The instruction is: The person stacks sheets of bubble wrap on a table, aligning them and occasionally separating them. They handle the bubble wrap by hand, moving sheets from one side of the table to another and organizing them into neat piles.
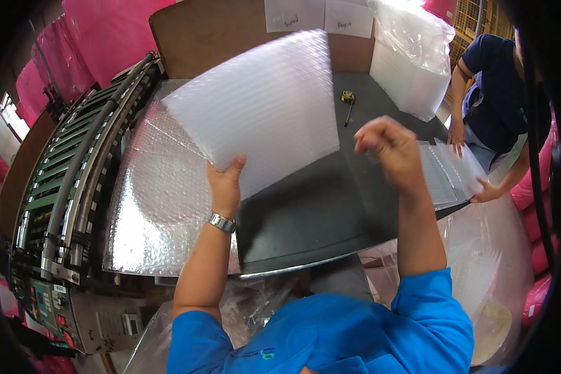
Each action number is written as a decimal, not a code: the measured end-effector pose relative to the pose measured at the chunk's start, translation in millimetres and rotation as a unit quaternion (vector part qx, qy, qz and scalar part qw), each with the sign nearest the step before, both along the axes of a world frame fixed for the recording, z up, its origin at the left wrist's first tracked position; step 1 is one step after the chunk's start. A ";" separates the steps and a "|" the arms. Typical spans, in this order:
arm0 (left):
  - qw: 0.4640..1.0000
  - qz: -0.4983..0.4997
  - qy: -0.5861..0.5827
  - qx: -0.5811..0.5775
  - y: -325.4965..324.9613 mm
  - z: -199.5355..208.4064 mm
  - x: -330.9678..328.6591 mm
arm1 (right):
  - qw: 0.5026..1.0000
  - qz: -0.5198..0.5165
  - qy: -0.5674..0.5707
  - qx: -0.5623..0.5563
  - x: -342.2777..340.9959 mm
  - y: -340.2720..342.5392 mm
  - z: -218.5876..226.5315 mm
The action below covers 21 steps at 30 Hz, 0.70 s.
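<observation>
My left hand (225, 184) grips a translucent white bubble wrap sheet (265, 103) by its lower left edge, thumb on the upper face. The sheet is held up at a tilt over the table. Off to the sheet's right, my right hand (389, 149) is raised above the dark tabletop with its fingers curled in, a little smeared by motion. Nothing shows between those fingers. Under the left arm, more bubble wrap (159, 187) lies flat on the table's left part.
A yellow and black tape measure (348, 98) lies on the dark table (305, 218). At back right stands a plastic-covered white stack (408, 78). A co-worker (498, 93) handles clear bubble sheets (452, 171) at the right edge. A roller conveyor (75, 162) runs along the left.
</observation>
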State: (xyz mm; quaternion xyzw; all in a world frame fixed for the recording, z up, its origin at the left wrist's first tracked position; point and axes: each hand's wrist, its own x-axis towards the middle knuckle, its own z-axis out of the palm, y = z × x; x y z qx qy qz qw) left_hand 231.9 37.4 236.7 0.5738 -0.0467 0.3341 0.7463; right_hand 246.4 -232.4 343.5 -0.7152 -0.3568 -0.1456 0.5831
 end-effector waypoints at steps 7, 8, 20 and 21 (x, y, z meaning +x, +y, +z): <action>0.994 0.057 -0.032 -0.085 8.4 8.2 3.5 | 0.958 -0.049 0.126 -0.253 -7.1 -15.7 -99.1; 0.993 0.087 -0.040 -0.071 10.2 5.7 6.1 | 0.957 -0.066 0.128 -0.252 -8.9 -16.2 -109.9; 0.940 0.319 -0.072 0.098 16.1 14.1 -3.3 | 0.947 -0.110 -0.010 -0.302 -14.2 -4.5 -173.1; 0.938 0.323 -0.071 0.101 14.5 14.3 -2.7 | 0.947 -0.111 -0.010 -0.301 -14.7 -5.6 -173.2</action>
